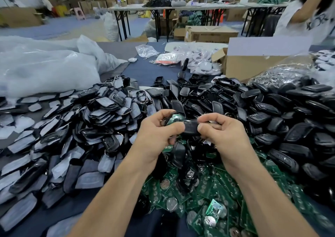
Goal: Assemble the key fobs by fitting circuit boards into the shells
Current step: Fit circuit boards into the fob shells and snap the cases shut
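Note:
Above the middle of the table, both hands hold one black key fob shell [190,127]. My left hand [157,130] grips its left end, where a green circuit board [173,119] with a round coin cell shows between the fingers. My right hand [220,130] pinches the shell's right end between thumb and fingers. Below the hands lies a heap of green circuit boards [204,188]. Loose black shells [272,113] are piled to the right and behind.
A pile of shell halves with grey film [72,128] covers the left side. Big white plastic bags [45,68] lie at the back left. An open cardboard box [253,63] and a bag of metal rings [282,73] stand at the back right, near a person [301,14].

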`<state>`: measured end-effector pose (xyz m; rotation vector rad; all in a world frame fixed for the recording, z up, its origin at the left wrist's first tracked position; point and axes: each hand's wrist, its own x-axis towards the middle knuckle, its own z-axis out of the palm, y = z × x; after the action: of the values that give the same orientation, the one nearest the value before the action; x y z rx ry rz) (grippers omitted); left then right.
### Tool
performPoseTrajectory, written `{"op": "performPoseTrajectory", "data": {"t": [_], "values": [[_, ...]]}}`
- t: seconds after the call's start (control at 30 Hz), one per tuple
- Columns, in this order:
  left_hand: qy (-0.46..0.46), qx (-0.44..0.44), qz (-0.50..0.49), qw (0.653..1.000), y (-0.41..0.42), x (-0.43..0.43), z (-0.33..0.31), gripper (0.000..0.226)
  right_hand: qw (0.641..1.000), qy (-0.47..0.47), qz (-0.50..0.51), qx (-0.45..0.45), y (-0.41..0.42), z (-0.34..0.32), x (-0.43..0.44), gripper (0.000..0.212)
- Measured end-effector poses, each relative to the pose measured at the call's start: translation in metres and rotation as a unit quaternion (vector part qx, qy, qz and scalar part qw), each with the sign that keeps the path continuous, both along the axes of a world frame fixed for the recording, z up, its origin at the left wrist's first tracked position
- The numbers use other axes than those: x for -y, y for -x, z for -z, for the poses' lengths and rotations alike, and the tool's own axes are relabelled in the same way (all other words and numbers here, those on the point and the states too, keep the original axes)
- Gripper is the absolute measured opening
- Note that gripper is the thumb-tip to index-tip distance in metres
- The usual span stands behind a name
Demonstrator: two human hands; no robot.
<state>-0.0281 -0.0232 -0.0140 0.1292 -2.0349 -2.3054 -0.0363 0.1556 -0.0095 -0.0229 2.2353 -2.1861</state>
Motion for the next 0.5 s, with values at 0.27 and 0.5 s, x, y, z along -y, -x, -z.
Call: {"op": "performPoseTrajectory", "data": {"t": [0.27, 0.5], "values": [[0.074, -0.094, -0.145, 0.982, -0.002, -0.006, 0.001, 0.029, 0.982, 0.162, 0.001, 0.094, -0.013, -0.004, 0.025, 0.012], [0.252, -0.133, -0.078, 0.955, -0.011, -0.015, 0.005, 0.035, 0.959, 0.236, 0.005, 0.156, -0.010, 0.001, 0.037, 0.038]]}}
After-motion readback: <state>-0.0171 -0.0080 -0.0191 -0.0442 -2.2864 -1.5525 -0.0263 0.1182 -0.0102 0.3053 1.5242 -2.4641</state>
